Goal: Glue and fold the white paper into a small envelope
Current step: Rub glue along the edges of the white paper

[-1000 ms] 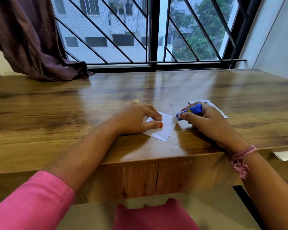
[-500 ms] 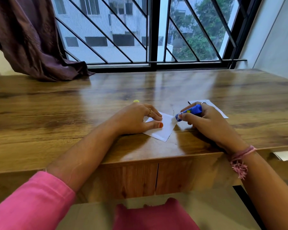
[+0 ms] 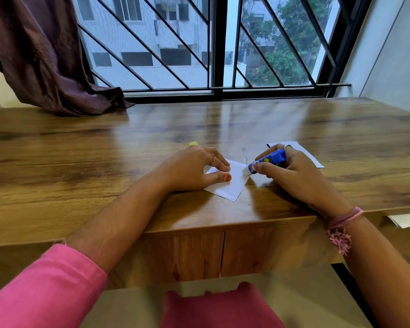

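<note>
A small white folded paper lies on the wooden desk near its front edge. My left hand presses flat on the paper's left part, thumb and fingers spread on it. My right hand grips a blue glue stick, held almost level. Its white tip touches the paper's right corner.
A second white sheet lies behind my right hand, partly hidden. A small yellow cap sits beyond my left hand. A white slip hangs at the desk's front right. A brown curtain drapes onto the desk's back left, before the barred window.
The glue stick's tip has shifted a little along the paper's right corner. My left hand has stayed pressed on the paper.
</note>
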`<action>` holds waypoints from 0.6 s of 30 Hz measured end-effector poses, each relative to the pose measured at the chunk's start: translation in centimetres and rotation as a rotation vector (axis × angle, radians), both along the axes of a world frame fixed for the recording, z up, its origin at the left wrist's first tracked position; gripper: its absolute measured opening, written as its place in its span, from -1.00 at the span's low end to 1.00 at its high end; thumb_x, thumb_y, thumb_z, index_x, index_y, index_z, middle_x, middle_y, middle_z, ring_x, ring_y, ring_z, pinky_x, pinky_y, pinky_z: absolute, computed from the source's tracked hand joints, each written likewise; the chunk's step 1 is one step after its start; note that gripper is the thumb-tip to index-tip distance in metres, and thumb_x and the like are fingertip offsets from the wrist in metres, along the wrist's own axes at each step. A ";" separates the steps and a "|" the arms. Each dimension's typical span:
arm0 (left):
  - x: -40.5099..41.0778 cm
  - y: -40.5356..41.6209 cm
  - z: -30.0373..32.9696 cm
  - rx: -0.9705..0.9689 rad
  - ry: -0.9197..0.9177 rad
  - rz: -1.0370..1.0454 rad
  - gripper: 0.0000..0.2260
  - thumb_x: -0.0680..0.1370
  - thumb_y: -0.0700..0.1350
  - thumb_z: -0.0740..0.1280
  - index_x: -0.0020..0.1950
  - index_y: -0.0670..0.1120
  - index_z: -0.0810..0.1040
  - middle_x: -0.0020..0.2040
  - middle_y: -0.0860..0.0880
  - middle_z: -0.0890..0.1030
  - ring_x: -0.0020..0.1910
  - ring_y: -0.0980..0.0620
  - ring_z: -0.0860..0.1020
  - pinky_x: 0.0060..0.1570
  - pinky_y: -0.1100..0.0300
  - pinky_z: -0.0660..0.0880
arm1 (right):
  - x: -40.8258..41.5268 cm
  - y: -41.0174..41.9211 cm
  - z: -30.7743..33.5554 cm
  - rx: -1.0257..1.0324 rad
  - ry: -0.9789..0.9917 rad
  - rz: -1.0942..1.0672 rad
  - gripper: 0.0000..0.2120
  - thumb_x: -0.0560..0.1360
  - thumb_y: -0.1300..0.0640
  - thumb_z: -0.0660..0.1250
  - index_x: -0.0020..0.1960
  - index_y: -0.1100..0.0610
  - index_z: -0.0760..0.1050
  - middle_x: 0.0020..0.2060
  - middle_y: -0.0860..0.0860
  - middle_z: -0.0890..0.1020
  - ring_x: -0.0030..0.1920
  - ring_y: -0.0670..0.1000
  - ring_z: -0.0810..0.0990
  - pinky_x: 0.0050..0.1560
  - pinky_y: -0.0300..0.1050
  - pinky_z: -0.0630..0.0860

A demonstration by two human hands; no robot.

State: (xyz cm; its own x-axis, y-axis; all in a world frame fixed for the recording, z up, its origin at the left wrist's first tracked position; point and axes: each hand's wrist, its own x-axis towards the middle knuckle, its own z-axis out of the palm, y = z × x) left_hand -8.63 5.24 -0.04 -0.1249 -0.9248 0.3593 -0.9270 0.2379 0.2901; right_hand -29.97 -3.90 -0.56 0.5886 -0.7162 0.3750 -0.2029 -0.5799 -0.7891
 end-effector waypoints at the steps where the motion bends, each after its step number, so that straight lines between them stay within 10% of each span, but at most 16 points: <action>1: 0.0 0.0 0.0 0.000 0.000 0.002 -0.77 0.50 0.09 0.37 0.06 0.02 0.68 0.13 0.18 0.61 -0.06 0.39 0.38 0.08 0.28 0.23 | -0.1 0.2 0.1 -0.012 0.027 0.043 -0.81 0.32 -0.08 0.41 -0.18 0.02 0.58 -0.29 0.26 0.59 -0.33 0.15 0.51 -0.28 0.03 0.46; 18: 0.1 0.0 0.0 0.002 -0.010 0.003 -0.78 0.50 0.09 0.37 0.06 0.03 0.68 0.12 0.19 0.61 -0.05 0.32 0.43 0.04 0.37 0.26 | -0.4 0.5 0.0 -0.042 0.014 0.195 -0.88 0.38 0.01 0.41 -0.15 0.05 0.56 -0.49 -0.05 0.50 -0.51 -0.12 0.40 -0.45 -0.30 0.32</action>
